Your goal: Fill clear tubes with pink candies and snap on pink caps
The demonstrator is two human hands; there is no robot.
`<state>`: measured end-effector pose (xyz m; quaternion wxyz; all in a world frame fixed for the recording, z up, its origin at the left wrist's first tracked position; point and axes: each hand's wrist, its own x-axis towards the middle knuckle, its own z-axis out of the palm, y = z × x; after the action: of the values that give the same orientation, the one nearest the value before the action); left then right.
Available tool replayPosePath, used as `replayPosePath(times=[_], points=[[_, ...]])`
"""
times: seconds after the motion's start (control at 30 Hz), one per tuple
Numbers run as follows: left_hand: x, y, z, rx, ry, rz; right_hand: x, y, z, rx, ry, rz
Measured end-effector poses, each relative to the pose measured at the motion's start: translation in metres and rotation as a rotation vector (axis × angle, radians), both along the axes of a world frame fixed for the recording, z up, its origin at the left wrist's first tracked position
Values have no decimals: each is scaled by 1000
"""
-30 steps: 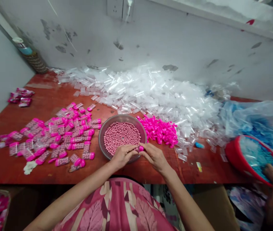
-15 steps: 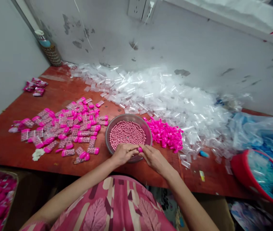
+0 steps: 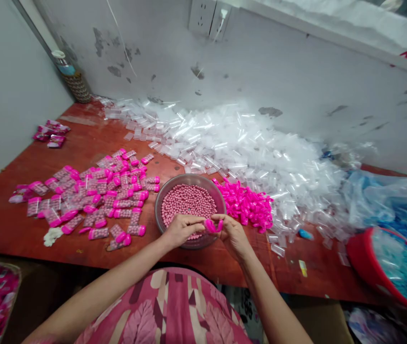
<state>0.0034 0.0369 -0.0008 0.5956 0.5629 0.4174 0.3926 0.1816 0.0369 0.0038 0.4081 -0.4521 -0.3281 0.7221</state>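
Right under both my hands lies the red-brown tabletop (image 3: pixel 92 143), and beyond them a long heap of clear plastic tubes (image 3: pixel 225 138) spreads across it. Out to the left of my left hand are bead-filled tubes with pink caps (image 3: pixel 122 204), some overlapping. Far off past my right hand is a red bucket (image 3: pixel 359 258) with blue-green pieces inside. The metal bowl (image 3: pixel 159 210) sits beneath and just beyond my left hand, and the loose pink caps (image 3: pixel 248 203) are piled just past my right.

My left hand (image 3: pixel 183 231) is nearly closed, its fingertips pinching at one side of a pink flip cap (image 3: pixel 213 226) over the bowl's near right part. My right hand (image 3: pixel 235 237) has thumb and forefinger close together at the cap's other side, which curves up. Whether a tube is tucked behind my left fingers I can't tell. Smallest of all, pink beads (image 3: pixel 189 200) lie in the bowl beyond my left fingertips.

I'd judge the step in hand as handling the cap, its strap looking unfolded. From here, the move calls for a steady left pinch while my right fingertips line up the loose end.
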Motion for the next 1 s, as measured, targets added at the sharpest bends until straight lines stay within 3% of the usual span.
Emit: replayPosePath(times=[0.13, 0.4, 0.5, 0.63, 0.73, 0.8, 0.83, 1.0], points=[[3, -2, 0, 13, 6, -21, -7, 2, 4, -84, 4, 145], [2, 5, -5, 54, 190, -29, -14, 6, -4, -213, 36, 102], [-8, 11, -3, 40, 194, 49, -24, 21, -7, -165, -17, 157], [-57, 19, -2, 10, 295, 361, -23, 68, -15, 68, -171, 193], [-103, 22, -8, 92, 550, 649, -1, 121, -33, 307, -582, 101], [-122, 22, -18, 122, 654, 679, 17, 158, -52, 455, -1039, 131], [-125, 21, -23, 111, 672, 670, 25, 176, -62, 472, -1142, 160], [-98, 23, -48, -15, 606, 535, 30, 239, -102, 530, -1377, 365]])
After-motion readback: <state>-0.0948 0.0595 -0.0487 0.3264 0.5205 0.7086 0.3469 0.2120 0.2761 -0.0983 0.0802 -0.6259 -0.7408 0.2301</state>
